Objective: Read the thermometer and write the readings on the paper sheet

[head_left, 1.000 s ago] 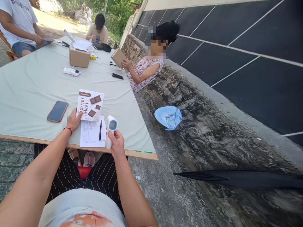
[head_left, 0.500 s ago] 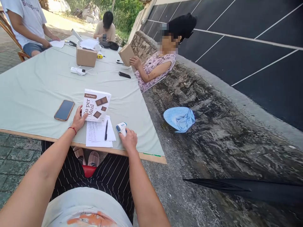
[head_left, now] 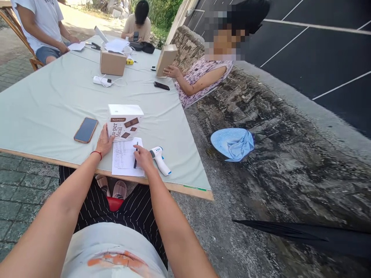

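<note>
My left hand [head_left: 104, 141] grips the lower left side of a white box [head_left: 129, 122] with brown bars printed on it, which stands upright on the table. Over the printed papers [head_left: 120, 160] in front of it, my right hand [head_left: 143, 157] has its fingers closed on a black pen [head_left: 135, 159]. A white and blue infrared thermometer [head_left: 161, 161] lies on the cloth just right of that hand. To the left of the box is a phone [head_left: 86, 129] with an orange-brown case.
Farther along the cloth-covered table [head_left: 58, 112] are a cardboard box [head_left: 112, 64], a white device with a cable [head_left: 102, 81] and a black phone [head_left: 161, 85]. A person at right holds another carton [head_left: 166, 60]. A blue hat [head_left: 233, 144] rests beyond the right edge.
My right hand has let go of the thermometer, moved left and taken hold of the pen. The white box, tilted back before, now stands upright. The person at right has lowered their carton.
</note>
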Motion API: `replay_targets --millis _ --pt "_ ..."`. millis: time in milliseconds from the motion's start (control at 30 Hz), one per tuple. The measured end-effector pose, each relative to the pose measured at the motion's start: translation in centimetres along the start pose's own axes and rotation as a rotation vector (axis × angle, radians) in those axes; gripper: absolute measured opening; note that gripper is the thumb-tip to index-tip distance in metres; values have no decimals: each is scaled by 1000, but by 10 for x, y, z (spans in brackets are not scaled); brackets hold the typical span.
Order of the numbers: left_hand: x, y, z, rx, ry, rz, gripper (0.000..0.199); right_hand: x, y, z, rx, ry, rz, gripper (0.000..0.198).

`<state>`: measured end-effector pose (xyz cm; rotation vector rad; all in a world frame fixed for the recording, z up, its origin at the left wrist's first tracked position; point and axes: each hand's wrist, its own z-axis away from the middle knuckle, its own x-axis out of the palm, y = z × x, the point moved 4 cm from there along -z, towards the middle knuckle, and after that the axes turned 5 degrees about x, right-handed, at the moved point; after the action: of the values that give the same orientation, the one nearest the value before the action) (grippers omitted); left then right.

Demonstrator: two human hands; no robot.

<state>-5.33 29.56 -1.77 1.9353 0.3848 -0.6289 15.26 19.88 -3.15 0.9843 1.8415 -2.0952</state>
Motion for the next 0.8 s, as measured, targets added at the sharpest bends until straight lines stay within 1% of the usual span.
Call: replay_targets --millis 67,133,200,267,333,400,500,600,733,800 --pt "2 2 9 -46 -28 -114 86 -2 7 7 -17 13 -242 36" --pt "4 4 21 -112 -54 -260 104 -4 13 17 -33 47 -420 40" --pt "7 7 35 -158 -96 -383 123 -6 13 27 -51 77 -476 42" --pt "10 11 45 -162 -167 -459 130 -8 8 34 -63 113 -464 36" --pt "12 13 51 -149 -249 -495 131 -10 -2 38 -67 117 -485 35" --pt "13 13 51 -149 -310 -512 131 -9 -14 38 -64 82 -578 41" --pt "13 9 48 -158 -341 -523 132 -4 -27 37 -38 14 -706 47" --pt "14 6 44 -154 -343 -506 128 5 -30 37 -7 -3 -687 40" --pt "12 12 45 -171 -398 -513 126 16 -20 40 67 66 -590 21" --pt "10 19 47 -200 -432 -563 124 19 -15 42 74 93 -567 20"
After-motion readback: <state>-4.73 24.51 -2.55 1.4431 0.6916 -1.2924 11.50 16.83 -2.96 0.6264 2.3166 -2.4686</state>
